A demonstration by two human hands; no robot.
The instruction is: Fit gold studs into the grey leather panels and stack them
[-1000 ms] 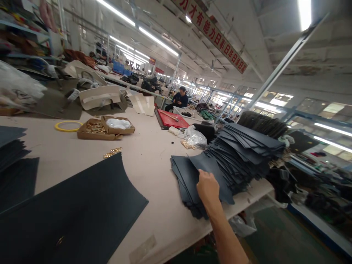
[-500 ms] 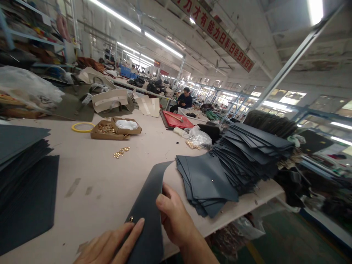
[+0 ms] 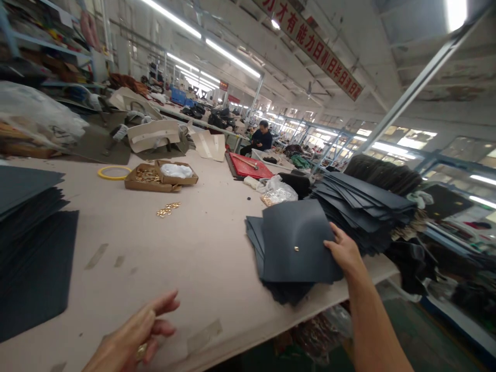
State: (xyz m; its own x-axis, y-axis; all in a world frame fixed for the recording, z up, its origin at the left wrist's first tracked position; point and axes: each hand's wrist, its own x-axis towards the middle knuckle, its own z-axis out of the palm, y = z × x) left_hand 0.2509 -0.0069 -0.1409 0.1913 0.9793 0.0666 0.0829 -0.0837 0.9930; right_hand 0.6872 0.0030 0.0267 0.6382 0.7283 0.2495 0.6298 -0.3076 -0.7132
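Note:
My right hand grips the right edge of a dark blue-grey leather-like panel. One small gold fitting shows on its face. The panel lies over a small stack of similar panels, a little out of line with it. My left hand hovers over the near part of the table, fingers apart and loosely bent. A small gold piece shows by its lower fingers; whether it is a ring or a fitting I cannot tell. Farther off lies a scatter of gold fittings.
Cardboard boxes of metal pieces and a yellow ring sit on the pale table. Dark panels are piled at left and at right. Behind are a red board with a hammer and a seated person.
The panel has moved right from in front of me onto the small stack, carried by my right hand. My left hand has let go of it and lifted away.

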